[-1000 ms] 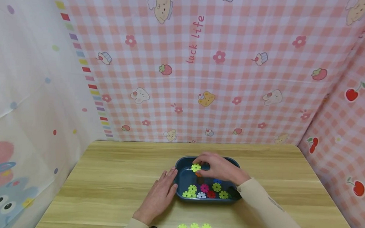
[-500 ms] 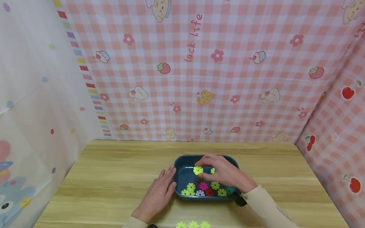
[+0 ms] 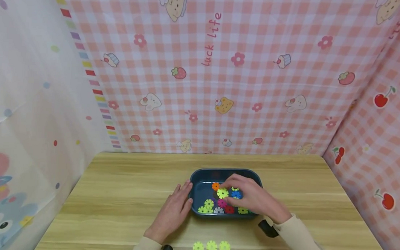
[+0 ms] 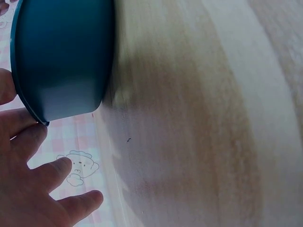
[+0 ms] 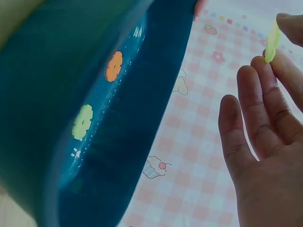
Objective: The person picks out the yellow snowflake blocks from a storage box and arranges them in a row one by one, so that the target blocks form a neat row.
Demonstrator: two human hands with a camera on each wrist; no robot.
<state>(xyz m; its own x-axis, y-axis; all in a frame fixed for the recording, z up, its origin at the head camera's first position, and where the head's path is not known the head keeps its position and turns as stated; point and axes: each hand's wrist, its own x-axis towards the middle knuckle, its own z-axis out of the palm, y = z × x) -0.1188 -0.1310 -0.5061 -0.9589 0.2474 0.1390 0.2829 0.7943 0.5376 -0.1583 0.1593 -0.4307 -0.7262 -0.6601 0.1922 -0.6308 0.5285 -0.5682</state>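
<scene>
A dark blue tray (image 3: 197,177) sits mid-table and holds several coloured gear-shaped discs, among them an orange disc (image 3: 215,186). My right hand (image 3: 247,197) hovers over the tray and pinches a yellow-green disc (image 3: 222,193) between thumb and fingertips. In the right wrist view that disc (image 5: 271,41) shows edge-on at the fingertips, beside the tray's inner wall (image 5: 57,118). My left hand (image 3: 173,210) lies flat on the table, fingers straight, touching the tray's left side. The left wrist view shows those fingers (image 4: 28,142) against the tray's outer wall (image 4: 61,61).
Three yellow-green discs (image 3: 211,247) lie in a row near the table's front edge. A black wrist strap (image 3: 268,228) sits on the right forearm. Pink checked cloth walls (image 3: 256,86) close in the wooden table (image 3: 121,196) at the back and both sides.
My right hand has drawn back toward me over the tray, carrying the yellow-green disc with it. An orange disc is now uncovered at the tray's far side. The left hand stayed put.
</scene>
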